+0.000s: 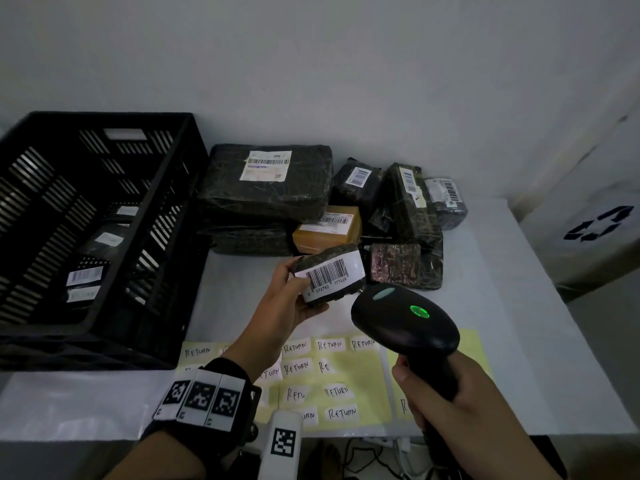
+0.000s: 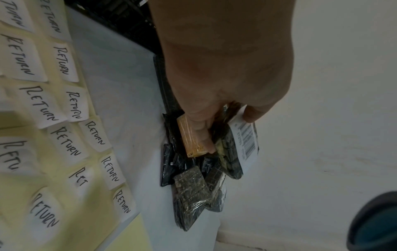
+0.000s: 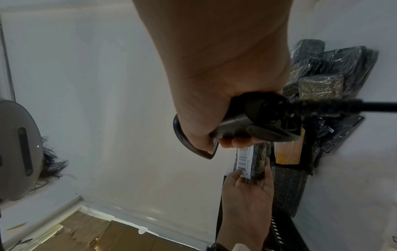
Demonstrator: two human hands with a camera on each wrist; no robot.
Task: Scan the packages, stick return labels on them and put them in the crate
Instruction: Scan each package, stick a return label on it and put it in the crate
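Holding small package [image 1: 329, 276] in left hand [image 1: 289, 306], above bench middle, barcode up. Right hand [image 1: 446, 403] clamped round scanner [image 1: 403, 322], green light on. We judge package light, wrap slippery; grip short ends, keep barcode clear. Crate [image 1: 162, 216] at bench's left edge.

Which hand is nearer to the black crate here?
Left. The left hand holds a small package just right of the black crate; the right hand, gripping the scanner, is farther right.
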